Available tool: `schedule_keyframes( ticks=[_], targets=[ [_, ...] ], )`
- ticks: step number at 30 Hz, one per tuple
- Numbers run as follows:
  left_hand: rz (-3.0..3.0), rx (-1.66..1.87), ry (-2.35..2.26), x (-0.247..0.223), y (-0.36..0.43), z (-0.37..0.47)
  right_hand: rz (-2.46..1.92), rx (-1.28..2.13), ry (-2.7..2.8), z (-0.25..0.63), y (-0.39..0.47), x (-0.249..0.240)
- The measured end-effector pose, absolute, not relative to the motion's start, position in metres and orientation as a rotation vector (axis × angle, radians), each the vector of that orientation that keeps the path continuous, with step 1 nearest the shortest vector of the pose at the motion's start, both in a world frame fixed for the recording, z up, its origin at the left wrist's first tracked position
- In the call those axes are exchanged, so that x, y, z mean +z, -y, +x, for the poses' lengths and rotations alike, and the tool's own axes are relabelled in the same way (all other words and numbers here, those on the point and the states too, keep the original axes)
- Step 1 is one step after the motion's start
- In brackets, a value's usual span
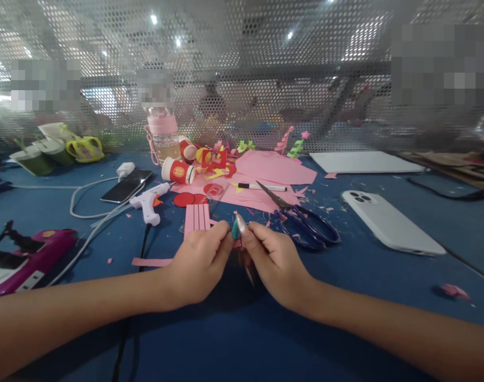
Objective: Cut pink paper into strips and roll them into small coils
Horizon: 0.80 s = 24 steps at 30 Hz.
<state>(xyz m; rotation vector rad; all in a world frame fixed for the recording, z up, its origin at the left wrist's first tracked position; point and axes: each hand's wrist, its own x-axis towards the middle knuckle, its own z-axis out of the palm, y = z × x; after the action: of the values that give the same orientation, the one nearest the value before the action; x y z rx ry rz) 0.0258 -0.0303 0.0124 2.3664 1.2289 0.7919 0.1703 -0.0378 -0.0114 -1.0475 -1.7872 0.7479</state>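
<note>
My left hand (202,260) and my right hand (279,262) meet at the fingertips above the blue table's middle. Both are closed in a pinch; whatever lies between the fingertips is too small and hidden to name. A strip of pink paper (152,262) lies beside my left wrist. Just behind my left hand sits pink paper with black lines (196,217). Blue-handled scissors (309,225) lie partly open behind my right hand, and a black-and-white marker (262,187) rests on pink sheets (273,167).
A glue gun (148,203), a dark phone (126,185) and a magenta power strip (33,260) with cables lie left. Red paper cups (178,171) and a bottle (163,138) stand behind. A white phone (393,220) lies right. Perforated metal (242,69) rises behind the blue table (210,345).
</note>
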Motion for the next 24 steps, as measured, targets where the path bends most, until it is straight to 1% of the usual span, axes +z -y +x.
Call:
schedule_keyframes(
  ticks=[4, 15, 21, 24],
  targets=[
    [2.388, 0.83, -1.23, 0.0112, 0.0316, 0.0256, -1.049, 0.717, 1.796, 0.1706, 0.0385, -0.0104],
    [2.441, 0.871, -1.246, 0.0073, 0.032, 0.0246, -1.088, 0.769, 1.761, 0.17, 0.0382, -0.0105],
    [2.459, 0.826, -1.278, 0.0064, 0.0311, 0.0253, -1.169, 0.729, 1.795, 0.1706, 0.0367, -0.0108],
    [2.465, 0.815, -1.285, 0.0059, 0.0313, 0.0252, -1.164, 0.761, 1.789, 0.1717, 0.0356, -0.0103]
  ],
)
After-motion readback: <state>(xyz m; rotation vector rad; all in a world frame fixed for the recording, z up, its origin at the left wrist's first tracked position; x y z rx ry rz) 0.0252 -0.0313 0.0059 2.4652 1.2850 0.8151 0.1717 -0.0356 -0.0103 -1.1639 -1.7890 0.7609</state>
